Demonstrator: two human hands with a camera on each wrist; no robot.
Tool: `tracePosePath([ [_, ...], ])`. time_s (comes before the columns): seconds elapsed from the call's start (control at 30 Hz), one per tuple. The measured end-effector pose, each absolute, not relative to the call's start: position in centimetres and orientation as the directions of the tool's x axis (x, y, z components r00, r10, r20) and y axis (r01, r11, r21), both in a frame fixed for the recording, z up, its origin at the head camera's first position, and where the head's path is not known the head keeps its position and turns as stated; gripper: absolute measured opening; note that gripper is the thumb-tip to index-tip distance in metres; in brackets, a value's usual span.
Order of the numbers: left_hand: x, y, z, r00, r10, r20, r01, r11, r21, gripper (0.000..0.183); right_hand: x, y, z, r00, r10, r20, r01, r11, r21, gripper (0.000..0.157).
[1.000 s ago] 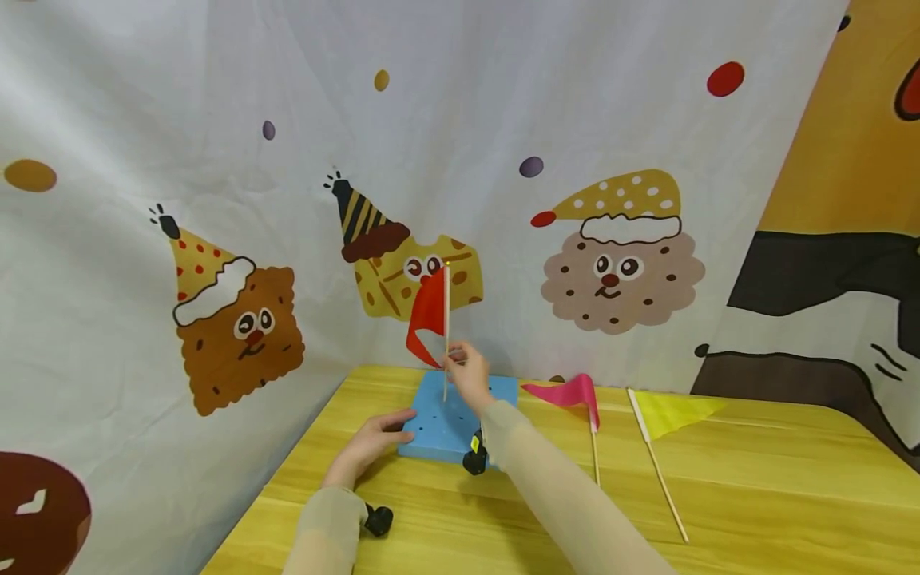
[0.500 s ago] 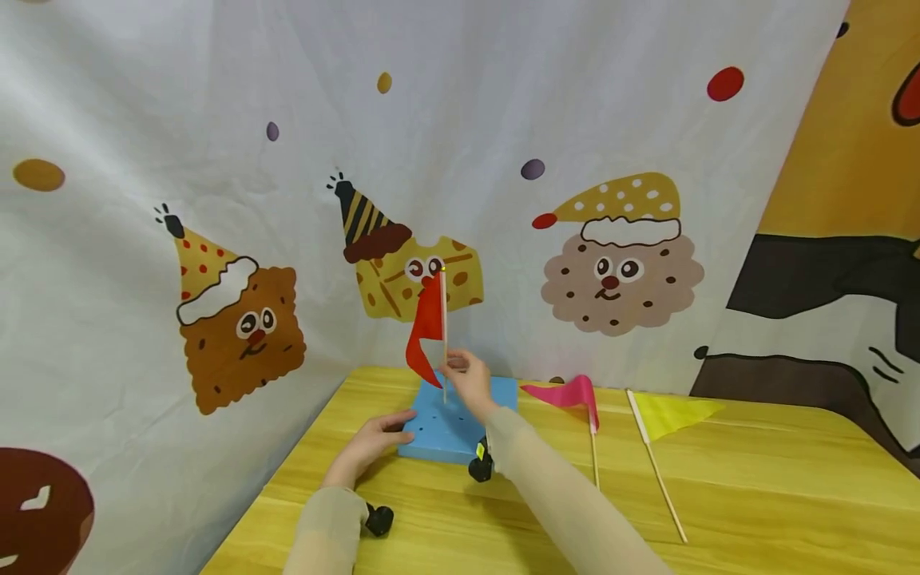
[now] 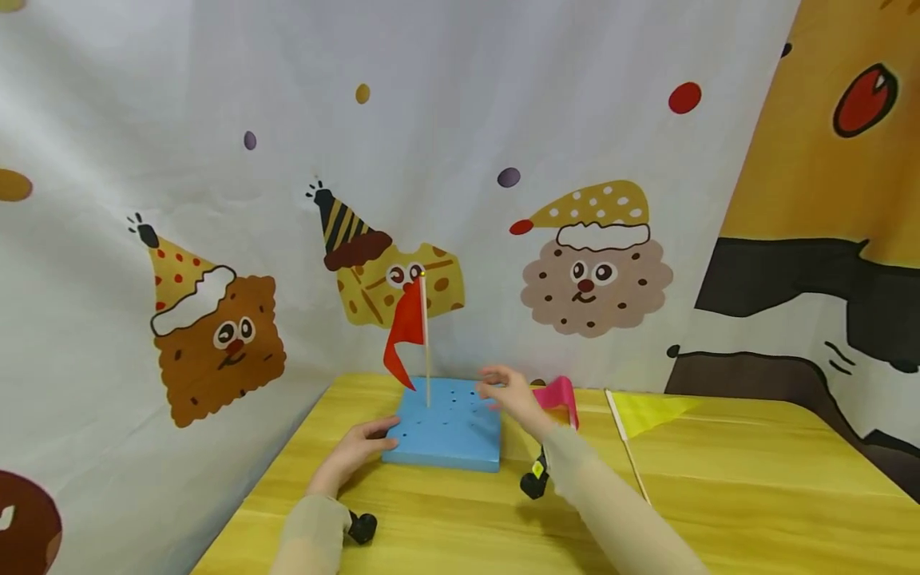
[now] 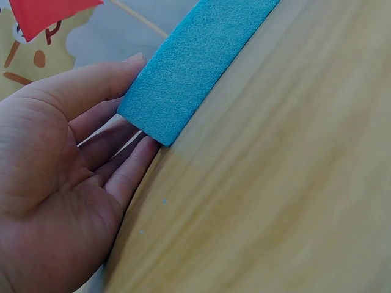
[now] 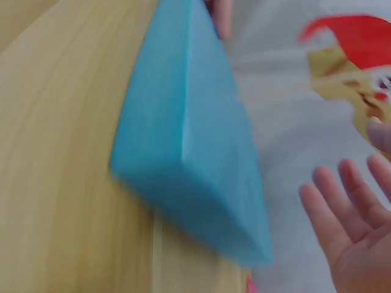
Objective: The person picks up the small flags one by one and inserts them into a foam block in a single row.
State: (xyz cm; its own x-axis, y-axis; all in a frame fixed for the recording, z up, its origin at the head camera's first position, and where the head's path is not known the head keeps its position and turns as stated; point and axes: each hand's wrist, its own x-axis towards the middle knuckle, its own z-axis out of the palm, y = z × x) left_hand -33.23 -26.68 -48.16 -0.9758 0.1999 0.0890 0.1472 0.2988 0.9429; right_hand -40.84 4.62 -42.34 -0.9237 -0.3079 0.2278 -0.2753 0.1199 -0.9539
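A red pennant flag point(image 3: 408, 323) on a thin stick stands upright in a blue foam block point(image 3: 446, 443), whose top has several small holes. My left hand point(image 3: 355, 447) rests against the block's left edge. In the left wrist view, the thumb of my left hand point(image 4: 67, 152) lies at the top edge of the foam block point(image 4: 195, 67), with the other fingers along its side. My right hand point(image 3: 512, 395) hovers over the block's right edge, holding nothing. Spread fingers of the right hand point(image 5: 366, 244) show in the right wrist view.
On the wooden table point(image 3: 446, 519), a pink flag point(image 3: 555, 394) lies right of the block, partly hidden behind the right arm. Farther right lies a yellow flag point(image 3: 650, 411) with its stick toward me. A cartoon-printed cloth point(image 3: 446, 120) hangs behind the table.
My right hand has let go of the red flag's stick and moved right. The flag stays upright in the block. My left hand keeps its place at the block; the head view has shifted slightly.
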Motion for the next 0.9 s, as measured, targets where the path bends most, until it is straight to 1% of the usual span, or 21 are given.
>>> tracePosePath([
  [0.23,-33.1,-26.6,-48.4,-0.981,0.189,0.054,0.109,0.292,0.950,0.053,-39.3,12.2,-43.4,-0.953,-0.268,0.143,-0.198,0.194,-0.961,0.035],
  [0.4,-33.3,-26.6,-48.2,-0.985,0.167,0.035,0.085,0.307,0.948,0.055,-38.3,16.3,-43.5,-0.972,-0.219,0.085,-0.139,0.246,-0.959,0.037],
  [0.53,-33.2,-26.9,-48.0,-0.988,0.153,0.033,0.081,0.319,0.944,0.055,-37.8,17.9,-43.6,-0.973,-0.225,0.058,-0.122,0.279,-0.952,0.040],
  [0.7,-33.0,-26.7,-47.8,-0.990,0.138,0.017,0.059,0.308,0.949,0.055,-37.3,19.1,-43.8,-0.976,-0.214,0.030,-0.099,0.320,-0.942,0.039],
  [0.8,-32.9,-26.4,-47.7,-0.991,0.132,0.015,0.055,0.302,0.952,0.055,-36.9,19.5,-44.2,-0.980,-0.200,0.012,-0.080,0.338,-0.938,0.036],
  [0.9,-33.0,-26.2,-47.8,-0.990,0.141,0.012,0.055,0.307,0.950,0.056,-36.6,19.9,-44.8,-0.981,-0.195,-0.001,-0.068,0.351,-0.934,0.028],
])
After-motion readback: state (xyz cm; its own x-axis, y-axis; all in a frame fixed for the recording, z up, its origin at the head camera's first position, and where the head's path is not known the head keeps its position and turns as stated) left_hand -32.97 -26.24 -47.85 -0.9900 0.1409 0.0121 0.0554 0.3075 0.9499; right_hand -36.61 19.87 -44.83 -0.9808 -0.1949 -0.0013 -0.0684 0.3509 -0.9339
